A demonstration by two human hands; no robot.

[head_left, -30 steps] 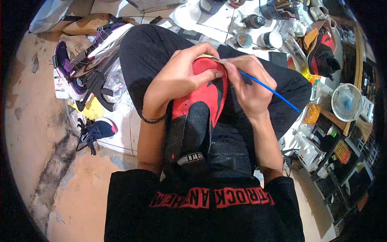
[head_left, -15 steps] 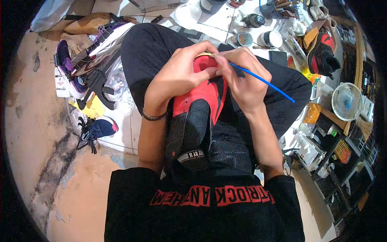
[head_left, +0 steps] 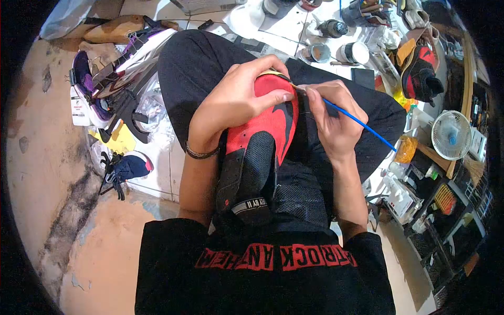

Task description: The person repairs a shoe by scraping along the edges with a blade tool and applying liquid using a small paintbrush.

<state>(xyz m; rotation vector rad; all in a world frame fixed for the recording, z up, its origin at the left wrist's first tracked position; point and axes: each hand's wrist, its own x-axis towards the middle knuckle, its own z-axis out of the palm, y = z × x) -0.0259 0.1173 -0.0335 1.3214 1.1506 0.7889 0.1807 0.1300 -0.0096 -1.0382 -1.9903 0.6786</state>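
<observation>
A red and black shoe upper [head_left: 262, 123] lies over my lap with its rounded toe pointing away from me. Around the toe's left side wraps my left hand [head_left: 231, 107], thumb on the red surface and fingers over the far edge. A thin yellowish strip shows along the toe rim. My right hand [head_left: 338, 118] pinches a slim tool with a blue handle [head_left: 362, 123]. The tool's tip is at the toe's right edge, and the handle slants down to the right.
Purple shoe parts with clips [head_left: 84, 79] and a small dark shoe [head_left: 131, 167] are at the left. Beyond my knees stand an open jar [head_left: 317, 53] and a white-lidded jar [head_left: 355, 52]. A black and red shoe [head_left: 420, 73] and a fan [head_left: 451, 134] are at the right.
My right hand first shifted inward over the toe, then back out to the right with the blue-handled tool. My left hand has kept its hold on the shoe, with only slight movement.
</observation>
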